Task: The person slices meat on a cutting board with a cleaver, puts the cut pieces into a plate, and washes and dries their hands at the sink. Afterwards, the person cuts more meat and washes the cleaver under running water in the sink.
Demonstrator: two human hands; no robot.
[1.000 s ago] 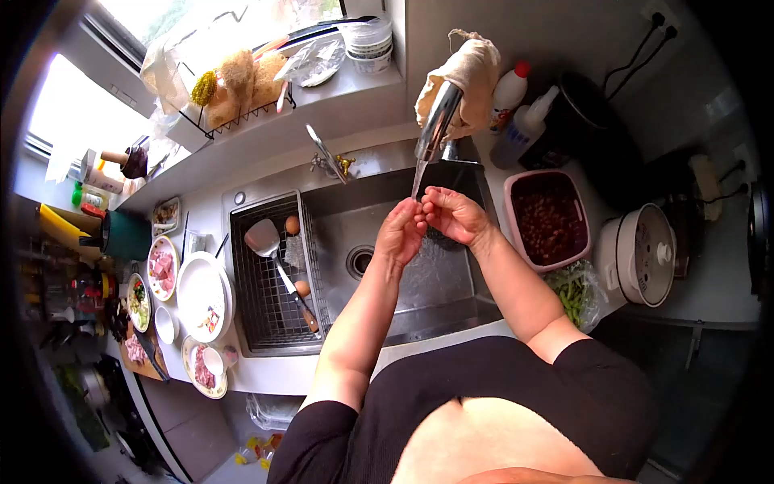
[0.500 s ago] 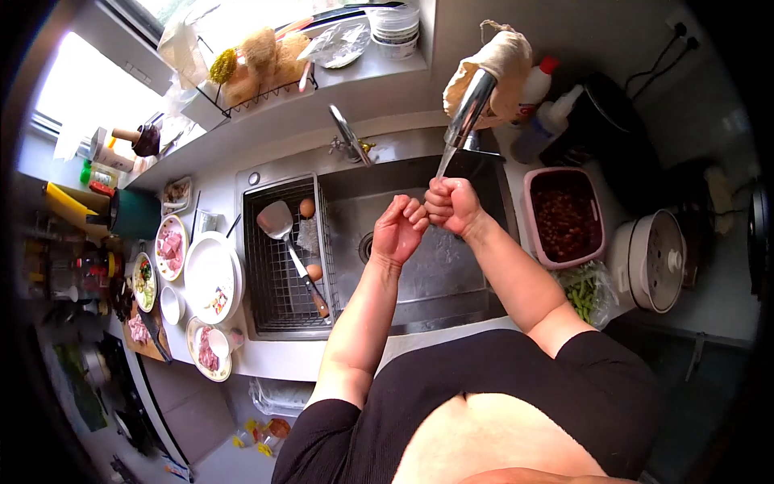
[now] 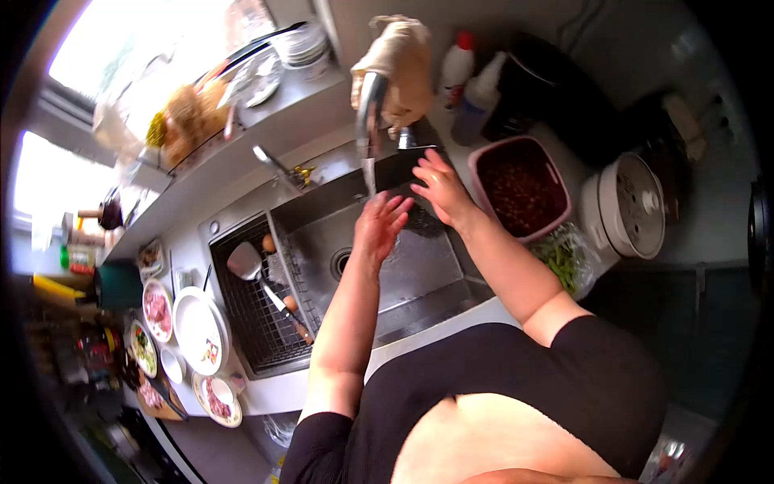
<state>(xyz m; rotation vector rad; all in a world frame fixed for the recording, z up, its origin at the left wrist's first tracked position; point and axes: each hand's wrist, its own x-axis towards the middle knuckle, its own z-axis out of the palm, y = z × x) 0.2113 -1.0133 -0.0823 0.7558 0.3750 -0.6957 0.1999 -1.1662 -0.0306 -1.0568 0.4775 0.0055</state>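
Honestly, looks like a hand rinse. Left hand point(image 3: 382, 229) has a loose, spread grip, nothing visible in it, right by the running water point(image 3: 369, 177) over the sink point(image 3: 419, 282). Right hand point(image 3: 443, 188) is splayed too, nothing held, off the water; wetting it would call for a small leftward shift. Tap point(image 3: 368, 113) sits just beyond.

The silver sink point(image 3: 427, 278) has a dark criss-cross rack point(image 3: 262, 343) in it. Beside the sink are a pink tub point(image 3: 484, 192) and white plate point(image 3: 193, 319).

Left hand point(image 3: 380, 228), right hand point(image 3: 443, 188) — apart, both splayed
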